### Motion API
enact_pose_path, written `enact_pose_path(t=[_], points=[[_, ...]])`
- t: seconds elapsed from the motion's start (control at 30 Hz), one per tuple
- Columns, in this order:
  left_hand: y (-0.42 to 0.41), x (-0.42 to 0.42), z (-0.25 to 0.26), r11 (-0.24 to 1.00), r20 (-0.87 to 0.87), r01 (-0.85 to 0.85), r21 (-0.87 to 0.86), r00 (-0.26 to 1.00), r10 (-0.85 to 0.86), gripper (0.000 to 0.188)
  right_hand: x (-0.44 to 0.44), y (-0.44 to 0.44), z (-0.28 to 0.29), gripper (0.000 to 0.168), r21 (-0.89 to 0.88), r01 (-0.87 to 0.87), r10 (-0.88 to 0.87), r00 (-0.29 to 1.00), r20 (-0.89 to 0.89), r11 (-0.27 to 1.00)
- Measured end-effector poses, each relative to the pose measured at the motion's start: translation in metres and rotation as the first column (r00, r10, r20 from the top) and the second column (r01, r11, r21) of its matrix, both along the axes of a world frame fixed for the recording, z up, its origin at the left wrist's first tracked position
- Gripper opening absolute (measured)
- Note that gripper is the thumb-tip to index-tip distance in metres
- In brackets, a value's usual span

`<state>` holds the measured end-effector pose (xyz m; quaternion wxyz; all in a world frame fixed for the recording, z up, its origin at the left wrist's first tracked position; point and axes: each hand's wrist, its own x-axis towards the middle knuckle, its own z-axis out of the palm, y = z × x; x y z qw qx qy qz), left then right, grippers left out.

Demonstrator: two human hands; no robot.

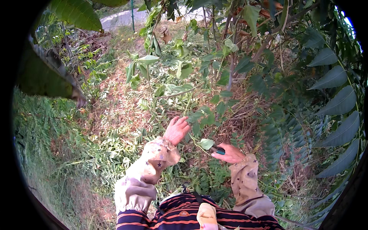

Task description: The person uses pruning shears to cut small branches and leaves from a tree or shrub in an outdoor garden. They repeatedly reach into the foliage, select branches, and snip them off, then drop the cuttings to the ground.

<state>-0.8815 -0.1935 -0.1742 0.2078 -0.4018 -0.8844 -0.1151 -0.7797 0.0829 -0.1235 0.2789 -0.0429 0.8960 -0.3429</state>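
Note:
My left hand is at the centre of the head view, palm down, its fingers spread at a thin green vine stem; whether it pinches the stem I cannot tell. Lower and to the right, my right hand is closed around a tool with a dark and teal handle, mostly hidden by the fingers. A pale green leaf on a curving stem lies just left of that tool. Both forearms wear tan sleeve covers with dark stars.
Upright shrub stems and leafy vines stand ahead. Large compound leaves hang at the right, and a big dark leaf is close at the left. Cut-looking foliage covers the ground. A wire fence with a green post runs behind.

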Motion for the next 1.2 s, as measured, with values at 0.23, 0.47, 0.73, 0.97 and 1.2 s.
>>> enact_pose_path(t=[0.23, 0.47, 0.73, 0.97, 1.2], points=[[-0.027, -0.008, 0.002, 0.997, -0.012, -0.079, 0.022, 0.997, 0.079, 0.012, 0.018, 0.038, -0.018, 0.058, -0.241, 0.218, -0.228, 0.974, -0.012, 0.946], [0.011, 0.035, 0.013, 0.991, 0.056, 0.098, 0.095, 0.993, -0.104, 0.015, -0.031, -0.019, -0.006, 0.062, -0.284, 0.294, -0.337, 0.935, -0.114, 0.912], [-0.001, 0.069, -0.025, 0.981, 0.182, 0.141, 0.130, 0.970, -0.163, 0.015, -0.062, -0.044, -0.001, 0.062, -0.212, 0.237, -0.261, 0.961, -0.091, 0.948], [-0.025, 0.098, -0.083, 0.991, 0.286, 0.104, 0.082, 0.950, -0.124, 0.011, -0.059, -0.036, -0.043, 0.064, -0.242, 0.296, -0.313, 0.949, -0.034, 0.924], [-0.037, 0.157, -0.126, 0.968, 0.439, 0.121, 0.221, 0.874, -0.209, 0.010, -0.075, -0.053, -0.031, 0.067, -0.183, 0.356, -0.379, 0.919, -0.110, 0.916]])
